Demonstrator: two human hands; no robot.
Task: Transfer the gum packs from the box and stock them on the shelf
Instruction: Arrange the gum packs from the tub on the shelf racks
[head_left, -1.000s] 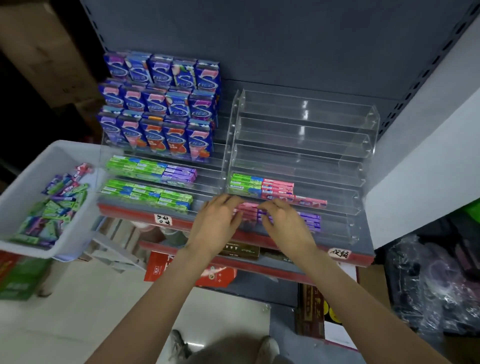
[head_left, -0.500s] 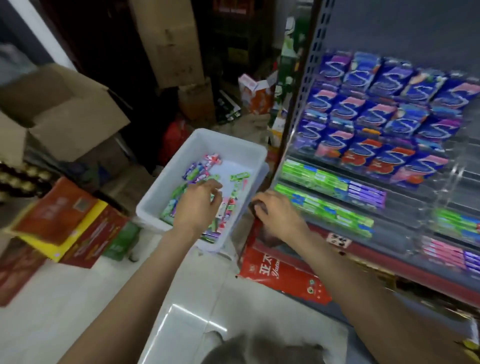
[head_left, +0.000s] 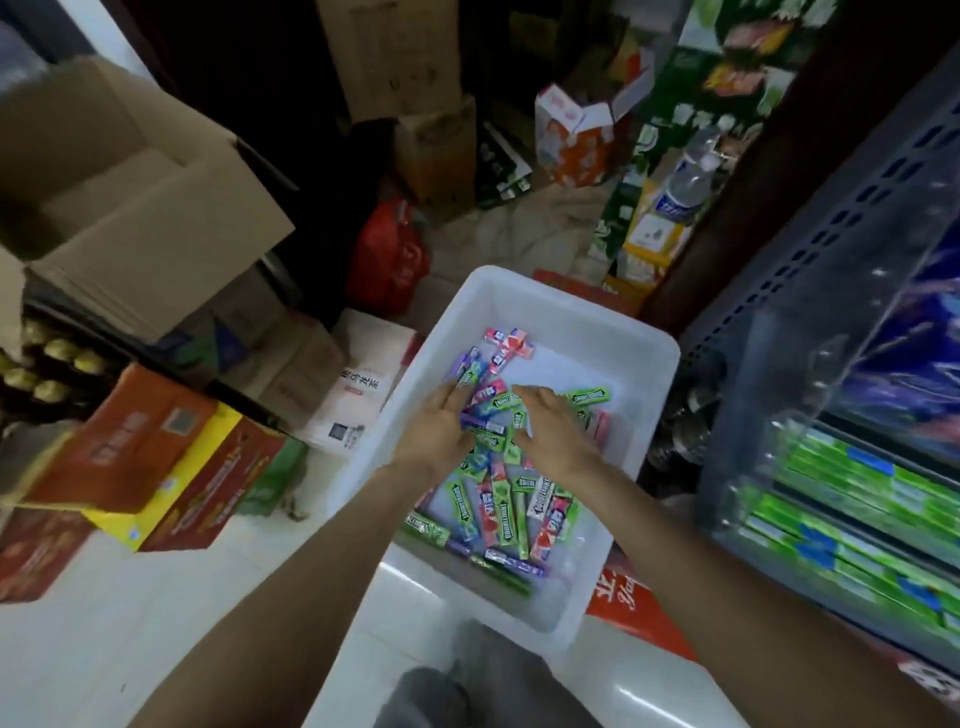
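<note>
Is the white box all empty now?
No, the white box holds many loose gum packs, and both hands reach among them.

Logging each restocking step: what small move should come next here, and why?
Probably curl the fingers round a few gum packs: both the left hand and right hand lie flat on the loose pile in the white box, holding nothing visible.

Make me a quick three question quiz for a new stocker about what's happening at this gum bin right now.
1. True or false: both hands are inside the white bin.
2. Which colour is most common among the loose gum packs? A) green B) black C) orange
3. Fill in: the left hand and right hand rest on the ____ packs.

Key: 1 true; 2 A; 3 gum.
</note>
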